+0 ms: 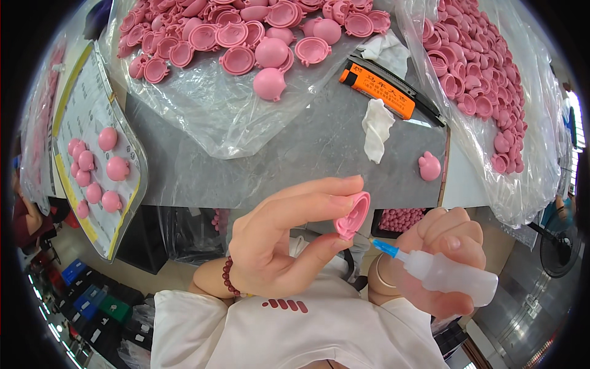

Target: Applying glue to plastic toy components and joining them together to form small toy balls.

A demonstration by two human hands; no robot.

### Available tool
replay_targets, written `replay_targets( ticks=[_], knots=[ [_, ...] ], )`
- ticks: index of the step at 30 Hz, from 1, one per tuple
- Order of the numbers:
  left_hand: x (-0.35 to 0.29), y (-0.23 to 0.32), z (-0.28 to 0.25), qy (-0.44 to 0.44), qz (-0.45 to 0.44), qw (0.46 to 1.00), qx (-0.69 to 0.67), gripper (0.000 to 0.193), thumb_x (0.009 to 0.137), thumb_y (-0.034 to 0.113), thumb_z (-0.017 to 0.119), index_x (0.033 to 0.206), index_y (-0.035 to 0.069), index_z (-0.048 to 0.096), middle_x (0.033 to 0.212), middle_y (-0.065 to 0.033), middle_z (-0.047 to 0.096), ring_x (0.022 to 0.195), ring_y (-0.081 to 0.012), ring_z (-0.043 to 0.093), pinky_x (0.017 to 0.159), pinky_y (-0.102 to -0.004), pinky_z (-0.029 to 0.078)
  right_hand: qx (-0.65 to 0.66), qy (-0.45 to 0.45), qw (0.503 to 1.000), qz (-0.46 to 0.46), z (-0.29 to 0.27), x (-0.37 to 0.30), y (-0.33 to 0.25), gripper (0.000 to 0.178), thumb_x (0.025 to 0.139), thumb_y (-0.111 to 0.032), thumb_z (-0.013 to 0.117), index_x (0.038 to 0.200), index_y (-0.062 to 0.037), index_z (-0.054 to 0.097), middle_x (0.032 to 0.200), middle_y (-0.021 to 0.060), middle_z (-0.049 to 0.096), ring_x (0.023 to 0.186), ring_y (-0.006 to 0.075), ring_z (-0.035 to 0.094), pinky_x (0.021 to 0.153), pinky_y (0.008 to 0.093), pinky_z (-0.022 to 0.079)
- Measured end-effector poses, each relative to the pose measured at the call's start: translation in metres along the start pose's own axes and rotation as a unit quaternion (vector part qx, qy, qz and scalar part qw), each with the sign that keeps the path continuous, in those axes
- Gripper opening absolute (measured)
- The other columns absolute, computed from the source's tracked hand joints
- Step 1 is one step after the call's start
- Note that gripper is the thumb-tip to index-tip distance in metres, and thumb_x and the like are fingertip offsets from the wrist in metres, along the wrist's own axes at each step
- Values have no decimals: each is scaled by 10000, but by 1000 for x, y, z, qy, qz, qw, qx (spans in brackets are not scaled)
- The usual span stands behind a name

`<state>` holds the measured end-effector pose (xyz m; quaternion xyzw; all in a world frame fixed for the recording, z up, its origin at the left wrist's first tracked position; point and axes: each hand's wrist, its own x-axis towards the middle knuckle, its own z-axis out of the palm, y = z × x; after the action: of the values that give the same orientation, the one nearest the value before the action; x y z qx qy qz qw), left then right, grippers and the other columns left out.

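Note:
Between thumb and fingers, my left hand (276, 237) pinches a pink plastic half-shell (353, 216), its hollow side turned to the right. My right hand (445, 243) is wrapped round a translucent white squeeze bottle (452, 278) with a blue needle tip (386, 248). The thin needle reaches the lower rim of the half-shell; whether any liquid comes out is too small to see. Both hands are in front of the grey table's near edge. On the table beyond my right hand lies a pink rounded piece with small bumps (429, 166).
Loose pink half-shells (230, 35) are heaped on clear plastic sheeting at the back, with another heap (476, 77) at the right. An orange box (378, 91) and crumpled white tissue (377, 130) lie between. Pink balls rest on a paper-covered tray (83, 123) at left.

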<state>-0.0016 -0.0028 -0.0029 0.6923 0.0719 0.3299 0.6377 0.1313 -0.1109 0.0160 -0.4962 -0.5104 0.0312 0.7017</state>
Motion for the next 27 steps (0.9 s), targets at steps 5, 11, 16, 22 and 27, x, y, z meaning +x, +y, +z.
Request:
replay_targets(
  ticks=[5,11,16,22,27],
  knots=[
    [0,1,-1,-5,-8,1000,1,398,700,-72,592,1036,-48,381,1082,-316,449,928,-225,542,809,-284,422,5,5,1000,-3,1,0,1,630,819,-519,384,916,87,527,639,42,371,479,90,296,380,217,172],
    [0,1,-1,-1,-13,1000,-11,396,699,-75,589,1036,-51,382,1082,-319,447,926,-224,543,809,-285,422,9,3,1000,-30,2,0,3,632,824,-510,385,914,100,524,636,42,371,481,89,298,368,210,170],
    [0,1,-2,-1,-11,1000,-10,398,697,-80,587,1037,-50,383,1083,-318,447,931,-226,540,811,-287,420,5,11,1000,-18,3,0,2,628,830,-501,381,903,105,525,612,37,356,486,93,301,360,208,163],
    [1,3,6,52,-24,997,-44,377,666,-89,608,1007,-59,449,1055,-274,493,925,-236,554,792,-290,440,24,1,1000,-11,1,1,-1,612,834,-488,377,946,99,507,625,37,355,508,105,294,389,226,180],
    [0,1,5,85,-36,986,-138,391,666,-95,608,1034,-77,477,1054,-222,527,942,-227,555,793,-296,451,85,140,986,-31,-5,1,-1,513,821,-429,455,927,72,486,730,88,471,526,152,417,508,258,351]
  ],
)
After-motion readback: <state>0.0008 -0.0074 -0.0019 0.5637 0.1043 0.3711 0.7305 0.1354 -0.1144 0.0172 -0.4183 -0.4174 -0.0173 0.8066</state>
